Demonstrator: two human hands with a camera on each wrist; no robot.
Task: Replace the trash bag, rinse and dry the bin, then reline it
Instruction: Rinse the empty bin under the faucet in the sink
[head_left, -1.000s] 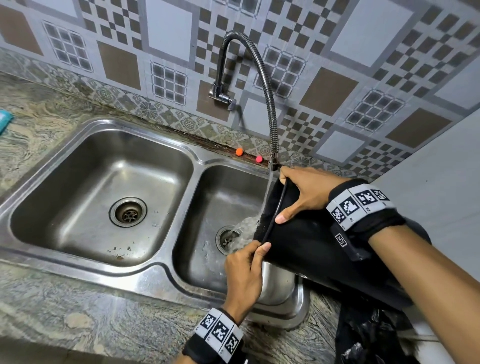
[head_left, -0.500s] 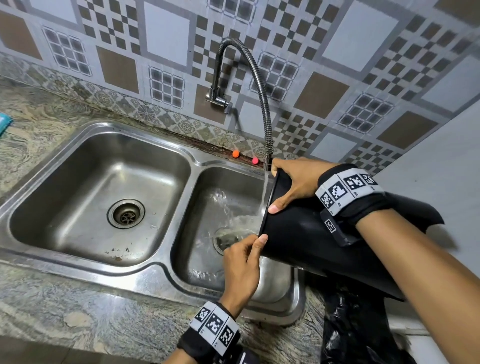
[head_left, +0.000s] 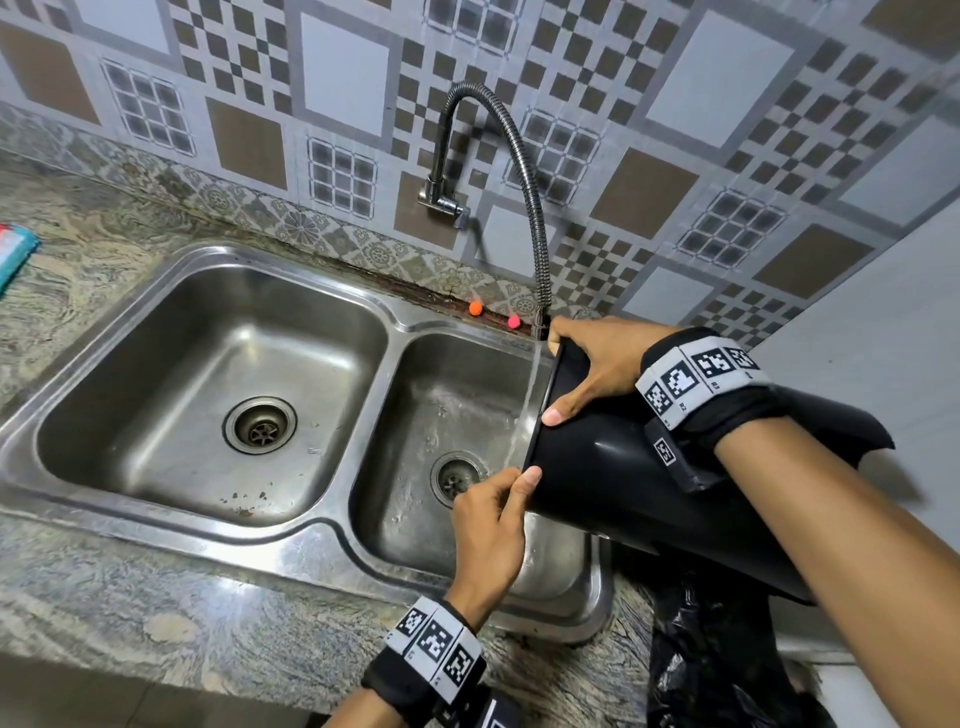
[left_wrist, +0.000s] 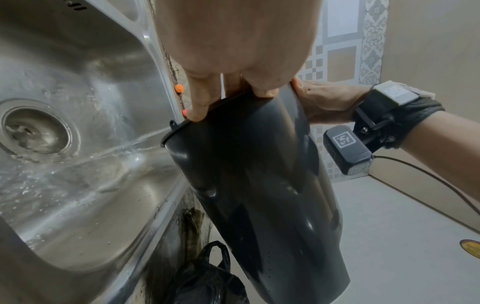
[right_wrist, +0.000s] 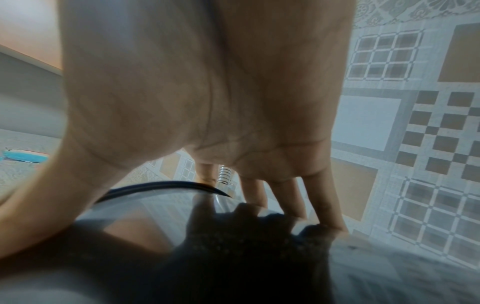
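Sideways, bin (head_left: 639, 483) rim pinched between both hands' fingers (head_left: 524, 480).

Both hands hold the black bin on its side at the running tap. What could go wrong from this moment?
1. The bin is held only at its wet rim by the left hand and right hand; it may slip.
2. Its rear end hangs past the sink edge, above the black bag, so water could run out onto the floor.

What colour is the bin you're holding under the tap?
Glossy black all over; the bin shows best in the left wrist view.
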